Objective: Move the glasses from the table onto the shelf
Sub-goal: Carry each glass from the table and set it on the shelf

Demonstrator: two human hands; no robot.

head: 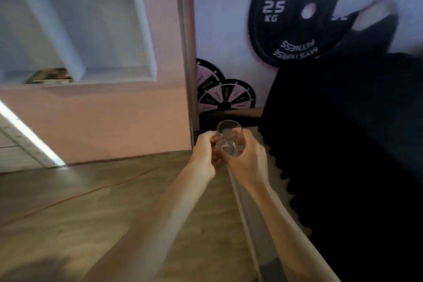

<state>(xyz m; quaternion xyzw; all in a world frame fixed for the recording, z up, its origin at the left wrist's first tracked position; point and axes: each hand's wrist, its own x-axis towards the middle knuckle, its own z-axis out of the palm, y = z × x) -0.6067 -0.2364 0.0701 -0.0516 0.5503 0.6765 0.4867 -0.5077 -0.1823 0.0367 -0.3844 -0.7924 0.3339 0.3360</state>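
A clear drinking glass point(229, 138) is held in front of me, above the wooden floor, its open mouth tilted toward the camera. My left hand point(204, 155) grips its left side and my right hand point(246, 162) wraps its right side and base. The white shelf point(119, 76), set into the pink wall, is up at the left with open compartments. The table is not in view.
A stack of magazines point(49, 76) lies in the shelf's lower left compartment. A wall picture of a 25 kg weight plate point(297, 14) is at the upper right. Black foam floor mats point(354, 144) cover the right side. An orange cable point(91, 192) crosses the wooden floor.
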